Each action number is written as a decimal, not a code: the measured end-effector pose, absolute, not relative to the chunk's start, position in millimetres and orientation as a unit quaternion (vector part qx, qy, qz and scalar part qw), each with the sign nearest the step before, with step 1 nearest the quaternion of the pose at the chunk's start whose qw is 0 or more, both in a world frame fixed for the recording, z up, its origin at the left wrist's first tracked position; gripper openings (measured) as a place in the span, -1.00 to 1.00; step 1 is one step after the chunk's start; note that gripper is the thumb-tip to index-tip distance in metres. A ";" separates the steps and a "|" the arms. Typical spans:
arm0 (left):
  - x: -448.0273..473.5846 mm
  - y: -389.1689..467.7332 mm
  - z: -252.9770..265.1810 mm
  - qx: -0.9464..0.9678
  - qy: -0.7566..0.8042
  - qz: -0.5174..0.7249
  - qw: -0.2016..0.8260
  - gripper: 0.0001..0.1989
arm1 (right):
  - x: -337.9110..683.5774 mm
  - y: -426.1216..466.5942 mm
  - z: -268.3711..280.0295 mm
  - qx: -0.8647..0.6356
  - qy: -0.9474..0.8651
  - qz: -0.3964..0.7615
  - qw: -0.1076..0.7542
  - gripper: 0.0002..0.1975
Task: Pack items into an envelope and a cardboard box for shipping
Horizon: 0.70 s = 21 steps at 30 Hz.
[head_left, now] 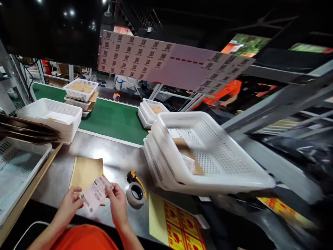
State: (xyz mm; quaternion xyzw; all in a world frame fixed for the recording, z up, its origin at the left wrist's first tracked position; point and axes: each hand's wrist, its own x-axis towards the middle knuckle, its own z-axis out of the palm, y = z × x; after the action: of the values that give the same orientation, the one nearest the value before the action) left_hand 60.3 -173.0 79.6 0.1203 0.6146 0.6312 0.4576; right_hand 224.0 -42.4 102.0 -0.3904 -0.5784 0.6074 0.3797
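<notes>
A white printed shipping label point(95, 193) is stretched between my two hands at the front of the metal table. My left hand point(69, 204) pinches its lower left edge between thumb and fingers. At its upper right corner, my right hand point(116, 201) has its thumb and fingers closed on it. Under and behind the label lies a flat brown kraft envelope point(87, 169). Just right of my right hand is a tape dispenser point(136, 191) with a roll of tape and a yellow-and-black handle.
Stacked white baskets point(203, 149) stand at the right, the top one holding a brown packet. More white baskets point(49, 114) and cardboard pieces are at the left. A green conveyor belt point(117, 116) runs behind. Red-and-yellow stickers point(182, 225) lie front right. A person in orange point(229, 91) is beyond.
</notes>
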 end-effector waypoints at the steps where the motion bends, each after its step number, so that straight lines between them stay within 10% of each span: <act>1: 56.7 -173.3 79.8 0.140 0.630 0.621 0.445 -0.44 | 224.8 -41.0 104.3 -0.386 -0.595 0.595 0.377 -0.58; 7: 56.5 -162.0 117.4 0.334 0.645 0.567 0.388 -0.55 | 224.7 -43.8 105.6 -0.272 -0.745 0.554 0.254 -0.74; 21: 58.4 -161.1 123.2 0.371 0.655 0.522 0.402 -0.63 | 214.7 -49.7 118.1 -0.155 -0.852 0.351 0.357 -0.84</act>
State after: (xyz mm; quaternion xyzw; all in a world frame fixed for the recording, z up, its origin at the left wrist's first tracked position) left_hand 58.4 -161.1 123.2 0.3711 0.6547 0.5217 0.4018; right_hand 214.7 -49.7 118.1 -0.1548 -0.8517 0.3511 0.3569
